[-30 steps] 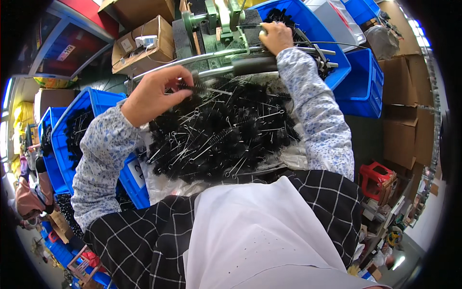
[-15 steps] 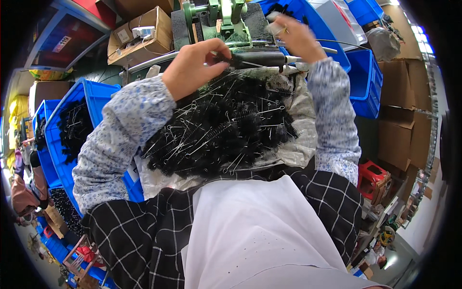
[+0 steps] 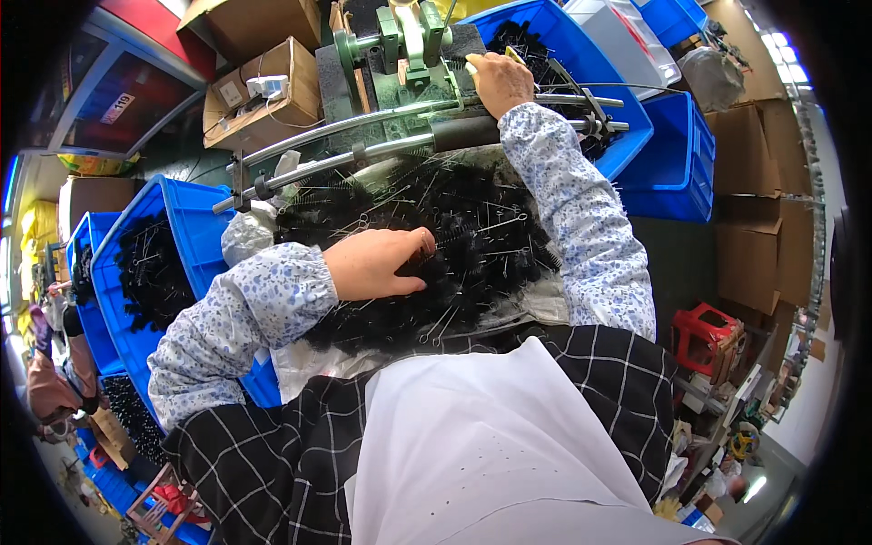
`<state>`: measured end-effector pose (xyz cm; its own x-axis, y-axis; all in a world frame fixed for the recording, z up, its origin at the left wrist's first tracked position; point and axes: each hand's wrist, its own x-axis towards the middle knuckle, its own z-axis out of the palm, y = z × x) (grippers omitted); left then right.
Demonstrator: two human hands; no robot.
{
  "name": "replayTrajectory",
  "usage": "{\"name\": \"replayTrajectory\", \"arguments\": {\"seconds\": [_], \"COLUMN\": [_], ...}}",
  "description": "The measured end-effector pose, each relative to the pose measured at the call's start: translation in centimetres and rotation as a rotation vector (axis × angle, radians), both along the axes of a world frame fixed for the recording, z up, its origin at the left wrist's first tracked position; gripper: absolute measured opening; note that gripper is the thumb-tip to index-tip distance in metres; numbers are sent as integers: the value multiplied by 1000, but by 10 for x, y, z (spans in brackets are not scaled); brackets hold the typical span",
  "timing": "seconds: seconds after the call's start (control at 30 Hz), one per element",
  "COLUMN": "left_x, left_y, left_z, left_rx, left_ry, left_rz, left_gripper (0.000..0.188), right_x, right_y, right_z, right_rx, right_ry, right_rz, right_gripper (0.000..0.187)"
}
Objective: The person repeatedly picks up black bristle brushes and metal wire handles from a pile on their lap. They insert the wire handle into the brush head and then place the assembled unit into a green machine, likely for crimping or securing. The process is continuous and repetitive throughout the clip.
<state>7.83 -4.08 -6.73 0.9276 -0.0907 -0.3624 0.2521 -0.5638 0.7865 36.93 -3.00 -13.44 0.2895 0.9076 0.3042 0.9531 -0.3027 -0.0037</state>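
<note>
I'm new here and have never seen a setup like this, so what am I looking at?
No robot here: these are a person's bare hands, seen from above by a fisheye camera worn on the head, which bends straight edges.

The dark heap in front of the person is wire brushes with black bristles and looped ends. The left hand is down on them; whether its fingers grip one is unclear. The right hand is beyond the heap, beside a green machine; what it holds, if anything, I can't tell. Metal rails run between heap and machine.
</note>
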Motion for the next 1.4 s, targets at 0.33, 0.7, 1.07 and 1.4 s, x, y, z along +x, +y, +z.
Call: {"name": "replayTrajectory", "arguments": {"seconds": [0.33,0.7,1.07,1.4], "left_x": [-6,3,-16,-10], "left_y": [4,19,38,46], "left_z": [29,60,70,69], "left_rx": [14,-58,-47,-10], "left_ry": [17,-88,-195,-266], "left_rz": [111,186,364,423], "left_gripper": [42,34,33,30], "right_x": [13,15,-7,-34], "right_y": [10,16,14,22], "right_z": [-16,-13,-21,-8], "right_rx": [78,17,90,41], "right_ry": [129,-18,100,91], "right_rz": [72,94,-20,-49], "right_gripper": [23,30,25,21]}}
